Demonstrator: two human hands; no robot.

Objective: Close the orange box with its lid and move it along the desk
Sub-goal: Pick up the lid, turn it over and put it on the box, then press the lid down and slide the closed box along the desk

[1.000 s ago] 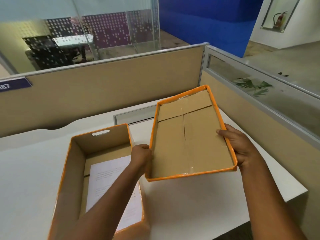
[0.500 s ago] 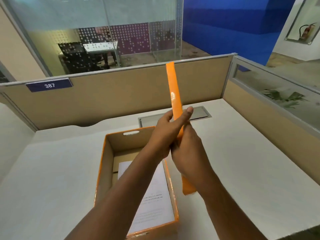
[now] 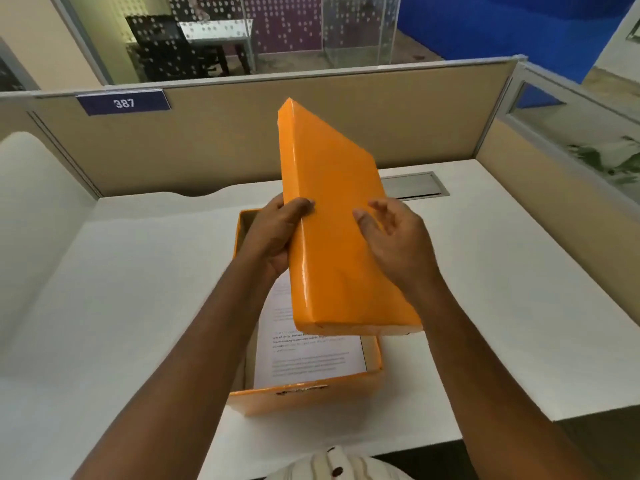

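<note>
White table (image 3: 145, 306), box (image 3: 311, 396) open at lower centre. Lid (image 3: 332, 220) held tilted above box: left hand (image 3: 277, 233) fingers grasping edge, right hand (image 3: 394, 244) fingers loose, thumb touching lid top. Lid to be levelled, lowered onto rim.

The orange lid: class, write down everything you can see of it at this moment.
The orange lid is a shallow rectangular tray shape, glossy like plastic-wrapped card, its outer orange top facing the camera. It is held in the air, tilted, far end raised, above the open orange box, not yet seated. The left hand has a grip on its left edge; the right hand rests on its top face, fingers spread. Its near end wall looks paler.
</note>
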